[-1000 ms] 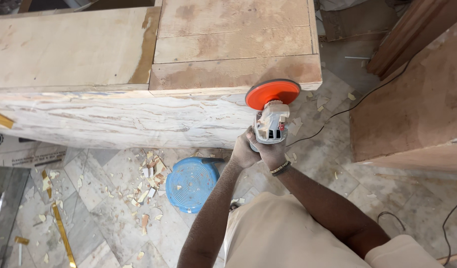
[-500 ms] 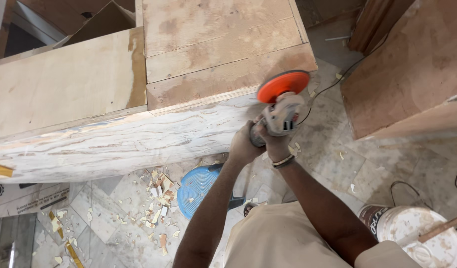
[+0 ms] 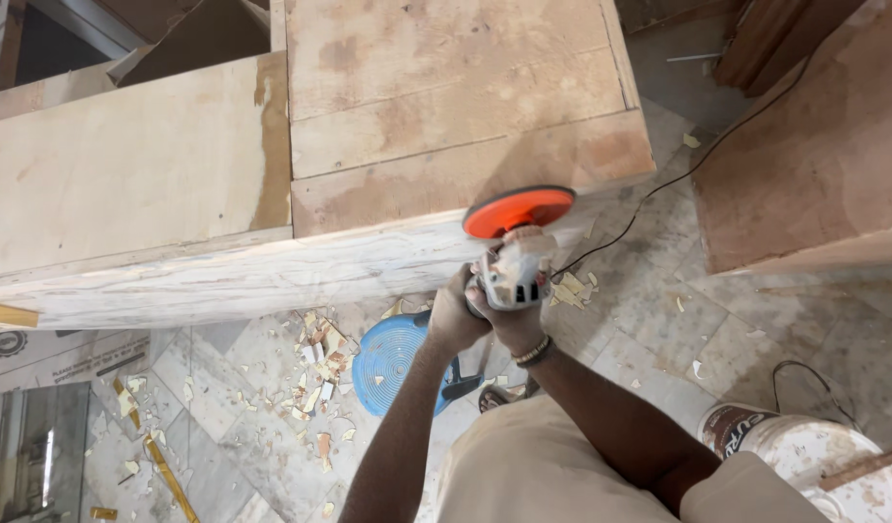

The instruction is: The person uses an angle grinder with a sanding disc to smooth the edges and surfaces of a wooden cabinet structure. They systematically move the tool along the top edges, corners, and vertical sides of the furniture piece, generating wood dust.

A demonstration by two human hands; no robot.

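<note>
Cut off at lower right edge: white bucket [image 3: 822, 463]. Half hidden behind forearm, centre bottom: blue round lid [image 3: 393, 361]. Blurred: spinning orange disc [image 3: 517, 210].

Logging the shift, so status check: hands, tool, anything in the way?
Both hands gripping the sander. Orange disc against the plywood cabinet front edge. Power cord trails right across the floor.

Two hands hold a dusty sanding tool [image 3: 517, 271] with a round orange disc [image 3: 519, 210] on top. The left hand [image 3: 456, 312] grips it from the side, and the right hand [image 3: 509, 324], with a bracelet on its wrist, grips it from below. The disc sits against the pale front edge of a big wooden box [image 3: 446, 116]. A thin black cord [image 3: 698, 160] runs off across the floor. A blue round stool [image 3: 393, 360] and wood chips [image 3: 310, 378] lie below. A white bucket [image 3: 814, 460] stands at the lower right.
</note>
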